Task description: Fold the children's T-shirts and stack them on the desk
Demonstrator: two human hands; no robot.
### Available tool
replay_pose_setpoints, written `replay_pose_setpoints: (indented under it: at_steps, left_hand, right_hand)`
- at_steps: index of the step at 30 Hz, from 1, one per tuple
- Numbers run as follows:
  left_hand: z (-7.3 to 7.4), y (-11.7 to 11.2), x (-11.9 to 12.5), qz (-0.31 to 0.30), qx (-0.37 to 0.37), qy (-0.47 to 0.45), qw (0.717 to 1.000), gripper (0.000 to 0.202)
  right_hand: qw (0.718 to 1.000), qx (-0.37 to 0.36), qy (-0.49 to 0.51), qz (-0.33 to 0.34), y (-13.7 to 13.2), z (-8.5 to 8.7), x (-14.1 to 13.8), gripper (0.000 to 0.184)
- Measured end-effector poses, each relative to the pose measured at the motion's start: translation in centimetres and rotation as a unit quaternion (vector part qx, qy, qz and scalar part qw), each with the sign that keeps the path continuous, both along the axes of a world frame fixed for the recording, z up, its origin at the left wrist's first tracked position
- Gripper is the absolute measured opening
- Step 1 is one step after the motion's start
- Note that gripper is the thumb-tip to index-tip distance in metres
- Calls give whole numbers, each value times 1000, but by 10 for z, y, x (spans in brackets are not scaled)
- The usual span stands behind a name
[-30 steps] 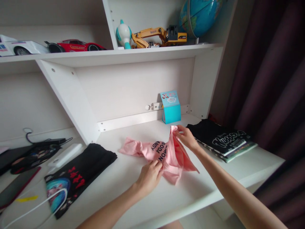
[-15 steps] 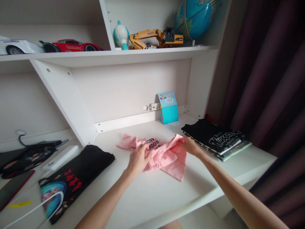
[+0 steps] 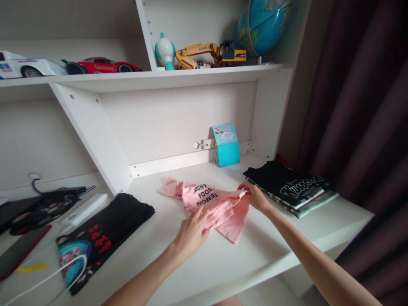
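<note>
A pink T-shirt (image 3: pixel 194 197) with black lettering lies crumpled and partly gathered on the white desk. My right hand (image 3: pixel 256 197) pinches its right end, raising the cloth slightly. At the near edge, my left hand (image 3: pixel 191 231) has fingers and thumb around a fold of the pink cloth; the fingertips are partly hidden by it. To the left lies a folded black T-shirt (image 3: pixel 127 216) with a colourful print. A stack of folded clothes, topped by a black T-shirt (image 3: pixel 283 180) with white lettering, sits right of my right hand.
A blue desk calendar (image 3: pixel 228 153) stands behind the pink shirt, near a power strip (image 3: pixel 208 143). Cables, a white box-like item (image 3: pixel 84 210) and a phone-like slab (image 3: pixel 24 250) lie left. The shelf above holds toy cars (image 3: pixel 102 66), a toy excavator (image 3: pixel 204 53) and a globe (image 3: pixel 267 27).
My left hand has shifted nearer to me and slightly right, uncovering more of the lettering. The pink cloth is flatter on its left side. My right hand still holds its right end.
</note>
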State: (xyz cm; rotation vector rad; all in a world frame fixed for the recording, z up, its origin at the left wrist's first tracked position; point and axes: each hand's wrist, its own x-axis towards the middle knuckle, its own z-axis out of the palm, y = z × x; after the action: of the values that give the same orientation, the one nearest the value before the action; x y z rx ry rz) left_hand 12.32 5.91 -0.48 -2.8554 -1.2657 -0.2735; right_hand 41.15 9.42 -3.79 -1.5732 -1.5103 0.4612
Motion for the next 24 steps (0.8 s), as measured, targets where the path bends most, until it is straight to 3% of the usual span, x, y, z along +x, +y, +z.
replay_pose_setpoints:
  at_steps: [6,10,14,18,21,24]
  left_hand:
    - [14,-3,-20,25,-16,-12,999,55]
    - [25,14,-36,103,7,-25,994,46]
    - [48,43,-51,193,39,12,980,24]
    - [99,78,-56,240,88,0,967,24]
    - [156,97,-54,292,143,-71,943,23]
    - [215,98,-52,336,214,-157,904,26]
  right_hand:
    - [999,4,-30,17,0,15,-3,28]
    - [997,-3,-76,22,-2,36,-6,32]
    - [986,-18,-164,-21,-4,67,-11,11]
    - [969,-13,-235,-77,3,120,-22,9]
    - [959,17,-260,-115,12,176,-32,21]
    - [944,88,-271,-169,14,234,-41,31]
